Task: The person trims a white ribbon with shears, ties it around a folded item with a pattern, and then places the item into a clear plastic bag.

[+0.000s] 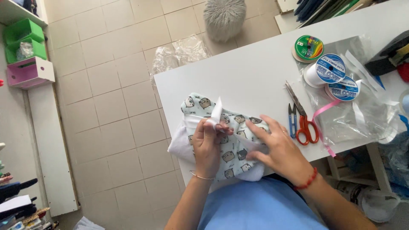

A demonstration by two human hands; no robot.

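Partly hidden printed fabric point(232, 149), left hand point(207, 147) pinching white strip point(216, 114), right hand point(279, 147) pressing flat, open.

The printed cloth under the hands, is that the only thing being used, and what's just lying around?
In use:
printed cloth
white ribbon strip, pinched by left hand
right hand, pressing on the cloth

Lying about:
orange-handled scissors
blue thread snips
ribbon spools
pink ribbon
clear plastic bag

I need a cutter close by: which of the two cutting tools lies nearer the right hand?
The small blue thread snips: they lie just left of the orange-handled scissors, on the side facing the right hand, which rests on the printed fabric.
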